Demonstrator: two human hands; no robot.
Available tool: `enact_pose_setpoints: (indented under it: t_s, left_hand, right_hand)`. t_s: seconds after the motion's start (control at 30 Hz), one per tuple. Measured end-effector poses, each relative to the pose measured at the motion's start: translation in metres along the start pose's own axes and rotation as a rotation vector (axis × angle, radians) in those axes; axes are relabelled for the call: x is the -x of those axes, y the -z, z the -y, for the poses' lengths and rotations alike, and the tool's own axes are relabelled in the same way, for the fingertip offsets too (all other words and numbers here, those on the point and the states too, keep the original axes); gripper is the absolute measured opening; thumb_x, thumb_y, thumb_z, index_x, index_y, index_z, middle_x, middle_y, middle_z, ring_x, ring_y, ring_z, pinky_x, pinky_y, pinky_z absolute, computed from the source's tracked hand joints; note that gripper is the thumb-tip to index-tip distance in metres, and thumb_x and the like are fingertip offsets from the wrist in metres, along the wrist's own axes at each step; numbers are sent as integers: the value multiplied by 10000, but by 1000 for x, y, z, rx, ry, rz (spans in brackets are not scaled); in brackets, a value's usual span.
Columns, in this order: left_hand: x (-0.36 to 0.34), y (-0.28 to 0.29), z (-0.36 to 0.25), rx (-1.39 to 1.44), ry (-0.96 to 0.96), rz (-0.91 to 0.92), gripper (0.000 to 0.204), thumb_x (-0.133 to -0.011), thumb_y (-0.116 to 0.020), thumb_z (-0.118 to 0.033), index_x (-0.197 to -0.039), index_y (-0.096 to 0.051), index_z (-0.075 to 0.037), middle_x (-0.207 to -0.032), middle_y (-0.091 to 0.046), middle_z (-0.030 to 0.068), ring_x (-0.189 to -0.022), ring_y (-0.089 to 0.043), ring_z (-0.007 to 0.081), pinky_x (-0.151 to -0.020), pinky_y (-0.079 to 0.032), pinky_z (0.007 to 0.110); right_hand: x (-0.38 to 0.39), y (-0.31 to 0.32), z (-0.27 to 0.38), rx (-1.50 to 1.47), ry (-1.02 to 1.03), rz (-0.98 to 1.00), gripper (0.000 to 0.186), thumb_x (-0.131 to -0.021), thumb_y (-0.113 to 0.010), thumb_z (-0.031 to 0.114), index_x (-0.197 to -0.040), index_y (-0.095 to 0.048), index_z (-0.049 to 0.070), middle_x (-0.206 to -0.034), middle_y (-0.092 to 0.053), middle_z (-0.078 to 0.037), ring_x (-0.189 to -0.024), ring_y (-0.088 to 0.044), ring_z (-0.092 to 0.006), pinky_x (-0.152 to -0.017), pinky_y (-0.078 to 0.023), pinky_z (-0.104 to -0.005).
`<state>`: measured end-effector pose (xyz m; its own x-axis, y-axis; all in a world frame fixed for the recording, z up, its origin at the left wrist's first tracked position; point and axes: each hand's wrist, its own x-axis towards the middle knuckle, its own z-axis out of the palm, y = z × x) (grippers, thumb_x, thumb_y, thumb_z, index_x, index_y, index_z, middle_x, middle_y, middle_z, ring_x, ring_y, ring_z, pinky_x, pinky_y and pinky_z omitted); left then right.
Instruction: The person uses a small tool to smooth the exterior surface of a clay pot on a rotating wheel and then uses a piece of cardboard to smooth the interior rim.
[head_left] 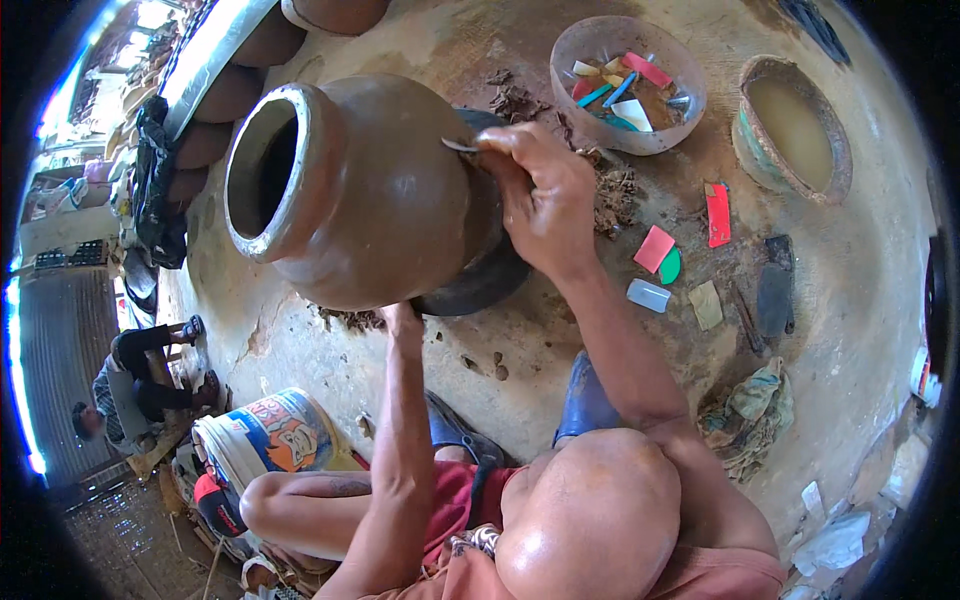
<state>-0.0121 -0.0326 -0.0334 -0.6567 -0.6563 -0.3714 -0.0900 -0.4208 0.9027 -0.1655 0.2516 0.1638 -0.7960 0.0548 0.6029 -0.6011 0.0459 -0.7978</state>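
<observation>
A large brown clay pot point(400, 195) with a wide rim lies tilted, its mouth facing left. Its lower side rests at a dark round support point(485, 285). My right hand point(548, 195) is closed around a thin curved scraper point(460, 147), whose edge lies against the pot's wall near the base. Under the pot's belly is my left hand point(400, 312), touching it from below; its fingers are hidden behind the clay.
Clay shavings point(615, 195) lie right of the pot. Beyond stands a clear basin point(628, 140) with colourful scraper pieces, beside a bucket point(795, 130) of murky water. Loose plastic pieces point(655, 248) and a rag point(755, 410) are at right. A white bucket point(265, 435) and a seated person point(140, 385) are left.
</observation>
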Motion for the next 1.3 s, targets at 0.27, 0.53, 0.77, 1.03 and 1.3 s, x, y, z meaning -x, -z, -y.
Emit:
enact_pose_setpoints:
  t_s: [0.27, 0.53, 0.77, 1.03, 1.3]
  left_hand:
    - [166, -85, 26, 26, 630, 72, 692, -999, -513, -647, -1398, -499, -81, -1279, -646, 127, -1006, -688, 239, -728, -588, 393]
    - [38, -8, -44, -99, 215, -43, 553, -1009, -525, -573, -1357, -534, -143, -1235, -640, 63, -1047, -652, 198, -825, -574, 388]
    - [154, -74, 27, -9, 628, 136, 644, -1018, -475, -643, -1409, -497, -132, -1238, -646, 71, -872, -653, 216, -608, -532, 337]
    - [47, -22, -30, 92, 274, -80, 632, -1031, -477, -543, -1425, -474, -49, -1368, -603, 146, -1206, -626, 271, -880, -593, 422]
    - [169, -99, 32, -20, 551, 115, 767, -963, -513, -715, -1381, -521, -72, -1200, -652, 111, -836, -661, 201, -686, -553, 360]
  right_hand:
    - [29, -3, 15, -66, -82, -58, 232, -837, -669, -149, -998, -719, 11, -917, -705, -122, -796, -704, -231, -706, -548, -307]
    - [26, -12, 33, -51, -57, -40, 233, -841, -688, -116, -1027, -726, 20, -934, -703, -130, -796, -712, -253, -687, -558, -320]
    - [39, -7, 30, 11, -35, -6, 209, -866, -713, -85, -1039, -741, 27, -927, -700, -119, -774, -698, -221, -664, -533, -295]
    - [36, -7, 39, -12, -42, -4, 238, -862, -717, -93, -1056, -756, 38, -922, -693, -116, -756, -689, -206, -655, -534, -294]
    - [40, 3, 35, 27, -18, 12, 249, -866, -734, -64, -1075, -766, 67, -920, -686, -110, -746, -685, -203, -639, -532, -296]
